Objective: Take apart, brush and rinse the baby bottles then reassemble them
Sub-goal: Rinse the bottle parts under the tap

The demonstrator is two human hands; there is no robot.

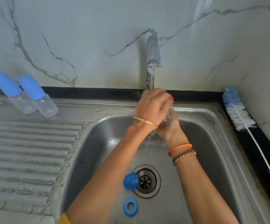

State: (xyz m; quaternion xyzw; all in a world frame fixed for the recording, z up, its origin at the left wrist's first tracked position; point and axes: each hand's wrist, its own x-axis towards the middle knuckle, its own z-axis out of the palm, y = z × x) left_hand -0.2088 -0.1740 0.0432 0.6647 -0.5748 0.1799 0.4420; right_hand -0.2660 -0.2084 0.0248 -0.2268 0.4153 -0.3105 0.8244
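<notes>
Both my hands meet under the tap [153, 50], where water runs down. My right hand [171, 129] grips a clear, uncapped baby bottle [170, 115] from below. My left hand [152, 105] curls over the bottle's upper end and hides most of it, and it is blurred. Water splashes off below the hands. A blue bottle cap [131, 181] lies in the sink beside the drain [146, 181]. In front of it a blue screw ring [130, 207] lies flat. Two assembled bottles with blue caps [9, 92] [37, 96] stand on the back left of the drainboard.
A long bottle brush [238, 112] with white bristles and a blue handle lies on the black counter strip right of the steel sink [212, 143]. The ribbed drainboard [26, 151] on the left is wet. A marble wall stands close behind.
</notes>
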